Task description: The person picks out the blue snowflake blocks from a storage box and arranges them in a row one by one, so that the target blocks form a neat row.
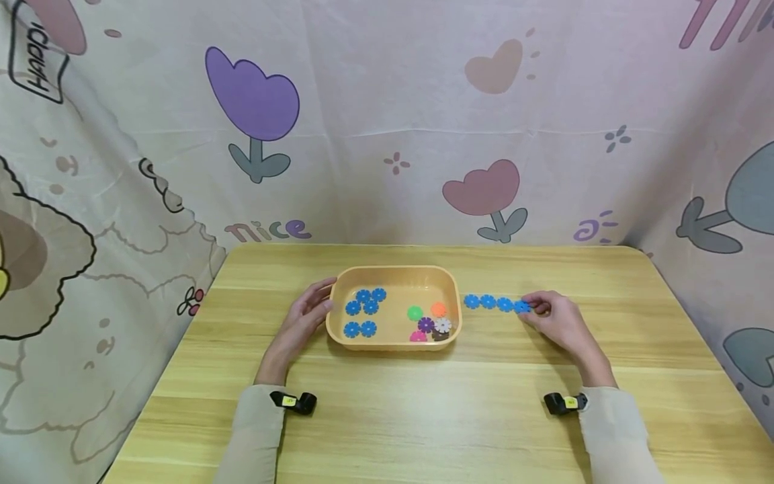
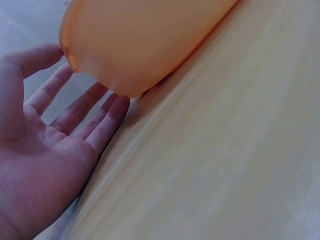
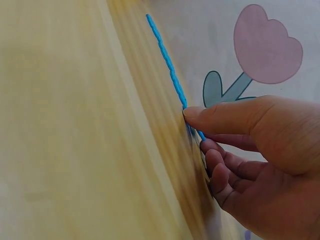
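Note:
My right hand pinches the near-right end of a row of several blue snowflake discs, to the right of the tray. Seen edge-on in the right wrist view, the row makes one thin blue strip running out from the thumb and fingertips; its joints are too small to tell. At the left end of the yellow-orange plastic tray, my left hand rests its fingers against the outer wall. In the left wrist view, those fingers are spread and only slightly bent beside the tray wall.
Inside the tray, several blue discs lie at the left. Green, orange, purple, white, pink and dark discs lie at the right. A patterned cloth hangs behind the wooden table.

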Action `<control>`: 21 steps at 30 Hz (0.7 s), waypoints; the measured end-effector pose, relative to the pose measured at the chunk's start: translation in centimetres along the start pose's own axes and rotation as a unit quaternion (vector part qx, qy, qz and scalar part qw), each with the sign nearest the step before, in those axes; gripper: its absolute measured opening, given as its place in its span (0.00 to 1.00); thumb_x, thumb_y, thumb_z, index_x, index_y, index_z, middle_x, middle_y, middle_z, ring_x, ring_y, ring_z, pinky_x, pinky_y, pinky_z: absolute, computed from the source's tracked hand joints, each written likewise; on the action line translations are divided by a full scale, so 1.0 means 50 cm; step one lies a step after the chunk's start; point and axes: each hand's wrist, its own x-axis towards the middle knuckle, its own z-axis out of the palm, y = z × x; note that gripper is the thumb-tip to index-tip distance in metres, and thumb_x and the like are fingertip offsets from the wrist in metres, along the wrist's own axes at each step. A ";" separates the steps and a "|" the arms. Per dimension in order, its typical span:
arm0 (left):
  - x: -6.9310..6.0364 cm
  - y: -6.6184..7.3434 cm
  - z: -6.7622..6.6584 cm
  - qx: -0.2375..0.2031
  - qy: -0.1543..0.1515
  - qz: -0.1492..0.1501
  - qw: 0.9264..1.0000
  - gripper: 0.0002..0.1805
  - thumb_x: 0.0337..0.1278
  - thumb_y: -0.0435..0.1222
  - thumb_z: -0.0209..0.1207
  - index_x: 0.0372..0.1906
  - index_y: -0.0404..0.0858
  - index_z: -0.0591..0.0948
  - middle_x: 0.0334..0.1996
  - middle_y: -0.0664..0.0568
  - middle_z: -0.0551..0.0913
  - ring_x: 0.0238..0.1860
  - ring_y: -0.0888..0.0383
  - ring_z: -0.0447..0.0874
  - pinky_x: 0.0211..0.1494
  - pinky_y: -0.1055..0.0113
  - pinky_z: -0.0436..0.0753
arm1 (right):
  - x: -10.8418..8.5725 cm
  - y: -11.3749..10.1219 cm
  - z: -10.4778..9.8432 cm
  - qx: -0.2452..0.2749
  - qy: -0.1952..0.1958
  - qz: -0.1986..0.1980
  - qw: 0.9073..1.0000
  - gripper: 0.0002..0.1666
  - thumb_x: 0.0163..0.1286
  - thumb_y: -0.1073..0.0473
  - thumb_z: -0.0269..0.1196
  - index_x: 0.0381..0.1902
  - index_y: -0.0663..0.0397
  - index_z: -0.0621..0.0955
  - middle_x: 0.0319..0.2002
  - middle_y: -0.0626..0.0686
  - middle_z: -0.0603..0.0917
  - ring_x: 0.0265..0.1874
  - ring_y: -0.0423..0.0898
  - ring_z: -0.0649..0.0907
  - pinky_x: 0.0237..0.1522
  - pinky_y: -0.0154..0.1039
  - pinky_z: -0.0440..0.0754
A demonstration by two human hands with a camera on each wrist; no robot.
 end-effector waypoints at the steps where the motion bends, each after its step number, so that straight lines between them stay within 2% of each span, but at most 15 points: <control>1: 0.000 0.000 0.000 0.001 -0.002 0.001 1.000 0.29 0.76 0.37 0.56 0.77 0.43 0.66 0.75 0.42 0.65 0.73 0.43 0.66 0.67 0.65 0.77 | 0.000 0.001 0.000 0.000 0.001 -0.001 1.000 0.19 0.68 0.64 0.71 0.54 0.67 0.83 0.45 0.62 0.83 0.43 0.54 0.80 0.39 0.35 0.79; 16: 0.002 0.000 -0.004 0.012 -0.008 0.005 1.000 0.30 0.77 0.37 0.55 0.78 0.42 0.65 0.76 0.39 0.63 0.74 0.41 0.64 0.67 0.67 0.76 | 0.009 0.006 0.003 0.007 0.002 0.011 1.000 0.19 0.69 0.62 0.70 0.55 0.66 0.83 0.46 0.62 0.82 0.42 0.53 0.78 0.40 0.38 0.79; 21: 0.002 -0.001 -0.003 0.013 -0.007 0.004 1.000 0.29 0.76 0.38 0.56 0.77 0.43 0.66 0.76 0.41 0.64 0.74 0.42 0.64 0.66 0.67 0.77 | 0.011 0.009 0.005 0.006 0.006 0.014 1.000 0.19 0.70 0.62 0.70 0.55 0.66 0.83 0.46 0.62 0.82 0.42 0.53 0.78 0.40 0.39 0.78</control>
